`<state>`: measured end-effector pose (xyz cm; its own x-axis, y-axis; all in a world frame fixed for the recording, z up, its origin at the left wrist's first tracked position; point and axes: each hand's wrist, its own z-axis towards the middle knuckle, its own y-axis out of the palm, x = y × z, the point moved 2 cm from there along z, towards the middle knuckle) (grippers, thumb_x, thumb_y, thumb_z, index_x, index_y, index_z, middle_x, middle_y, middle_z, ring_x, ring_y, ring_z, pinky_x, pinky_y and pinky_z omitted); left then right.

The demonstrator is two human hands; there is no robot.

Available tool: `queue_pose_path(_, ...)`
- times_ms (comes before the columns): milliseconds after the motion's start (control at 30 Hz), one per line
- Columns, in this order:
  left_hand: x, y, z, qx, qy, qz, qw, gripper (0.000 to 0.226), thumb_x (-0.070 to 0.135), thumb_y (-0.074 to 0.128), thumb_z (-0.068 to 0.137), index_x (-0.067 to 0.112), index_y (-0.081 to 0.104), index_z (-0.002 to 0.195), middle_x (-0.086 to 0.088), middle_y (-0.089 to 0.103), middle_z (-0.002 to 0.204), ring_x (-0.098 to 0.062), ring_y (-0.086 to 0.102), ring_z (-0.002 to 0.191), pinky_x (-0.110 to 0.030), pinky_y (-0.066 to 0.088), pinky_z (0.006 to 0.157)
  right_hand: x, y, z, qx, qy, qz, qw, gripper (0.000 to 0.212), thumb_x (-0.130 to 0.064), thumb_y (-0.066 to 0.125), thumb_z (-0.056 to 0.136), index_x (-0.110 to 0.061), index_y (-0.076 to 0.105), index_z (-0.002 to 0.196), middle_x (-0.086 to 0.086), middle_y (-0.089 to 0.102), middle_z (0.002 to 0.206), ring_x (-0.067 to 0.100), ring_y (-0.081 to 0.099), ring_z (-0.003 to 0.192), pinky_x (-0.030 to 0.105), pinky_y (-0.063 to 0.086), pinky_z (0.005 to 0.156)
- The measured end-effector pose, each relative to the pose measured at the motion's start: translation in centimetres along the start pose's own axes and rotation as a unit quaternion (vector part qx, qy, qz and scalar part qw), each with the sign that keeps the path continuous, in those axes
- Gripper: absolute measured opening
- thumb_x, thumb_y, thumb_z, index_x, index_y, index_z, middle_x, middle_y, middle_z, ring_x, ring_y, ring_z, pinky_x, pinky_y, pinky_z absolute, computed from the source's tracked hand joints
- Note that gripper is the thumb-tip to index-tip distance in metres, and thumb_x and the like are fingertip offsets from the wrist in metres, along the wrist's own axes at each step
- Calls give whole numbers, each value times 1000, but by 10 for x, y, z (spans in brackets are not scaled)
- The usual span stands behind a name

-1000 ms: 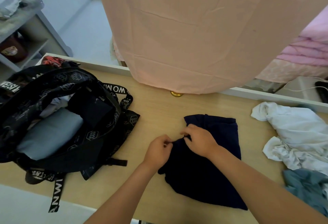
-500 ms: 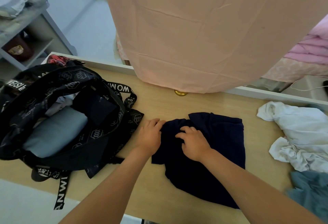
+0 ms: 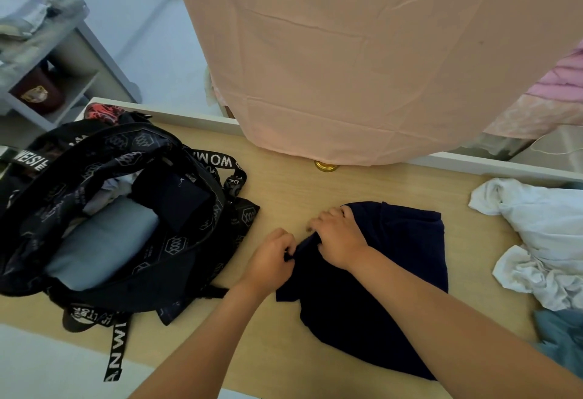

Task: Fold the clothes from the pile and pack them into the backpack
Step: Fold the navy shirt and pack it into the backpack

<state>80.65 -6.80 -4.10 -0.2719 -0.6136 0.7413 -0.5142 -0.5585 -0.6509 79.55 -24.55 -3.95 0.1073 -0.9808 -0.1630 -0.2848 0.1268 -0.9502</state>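
Grips: left grip (image 3: 271, 259) and right grip (image 3: 339, 237) both pinch your navy garment (image 3: 394, 272), centre frame.
Risk: loosen either, the fold could slump open.

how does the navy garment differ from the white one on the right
The navy garment is dark and lies flat, partly folded; the white garment is pale and crumpled in a heap. The left hand and right hand both pinch the navy garment's edge; no hand touches the white garment. Both lie on the table, outside the backpack.
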Motion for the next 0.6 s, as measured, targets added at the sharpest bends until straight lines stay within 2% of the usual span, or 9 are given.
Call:
queue_pose_path(67,-2,2,-4,-3,-24,-1,1000,41,6,68,77,27,34,66,6,50,73,-10,46,65,-29,40,60,1,-1,0,8,5,-11,1000,29,-27,62,85,-27,64,114,-1,58,114,24,46,114,41,25,101)
queue_pose_path(167,-1,-10,11,81,-94,10,992,33,15,67,86,28,41,71,8,51,72,-6,46,63,-23,37,56,4,0,-1,114,40,-2,993,27,-24,65,82,-24,62,109,-1,55,112,23,48,107,39,32,95)
queue_pose_path(233,2,-30,23,165,-136,34,976,17,10,62,89,23,52,87,7,54,88,-9,52,76,-25,46,65,7,0,-5,194,66,11,979,35,-15,67,79,-22,60,112,1,53,112,22,48,102,37,39,89)
queue_pose_path(300,2,-41,30,200,-122,121,965,27,-1,56,88,17,58,108,2,55,107,-15,53,94,-33,51,81,6,1,-13,200,75,42,976,39,-7,65,78,-22,60,113,0,53,110,21,49,97,34,43,86)
queue_pose_path(367,2,-36,29,146,-27,169,974,34,-2,55,87,16,59,116,-2,55,118,-19,51,105,-36,50,89,2,12,-23,129,52,59,989,39,-7,62,81,-24,61,117,-2,55,113,20,52,101,33,43,88)
queue_pose_path(433,0,-17,20,16,71,162,984,33,4,56,88,18,64,117,-1,56,123,-19,52,111,-38,49,93,-1,25,-33,42,13,92,995,47,-7,57,86,-23,59,130,-2,56,131,21,51,119,35,41,99)
queue_pose_path(467,-3,-8,14,-56,82,176,979,34,9,56,90,20,64,121,0,53,129,-20,49,117,-39,47,97,-1,27,-37,21,3,116,993,50,-5,54,87,-22,58,135,-2,54,139,20,49,127,36,39,105)
queue_pose_path(533,-10,6,7,-120,35,231,965,36,19,53,94,25,60,129,2,46,138,-21,41,126,-35,39,103,5,25,-44,82,6,147,986,49,-2,55,86,-21,61,132,-1,54,141,18,49,130,38,39,108)
queue_pose_path(600,-10,10,3,-57,-14,244,968,33,24,49,97,27,59,129,5,47,133,-19,40,123,-30,35,103,16,16,-51,193,70,125,971,40,-5,61,85,-21,65,121,0,57,130,19,53,120,37,44,99)
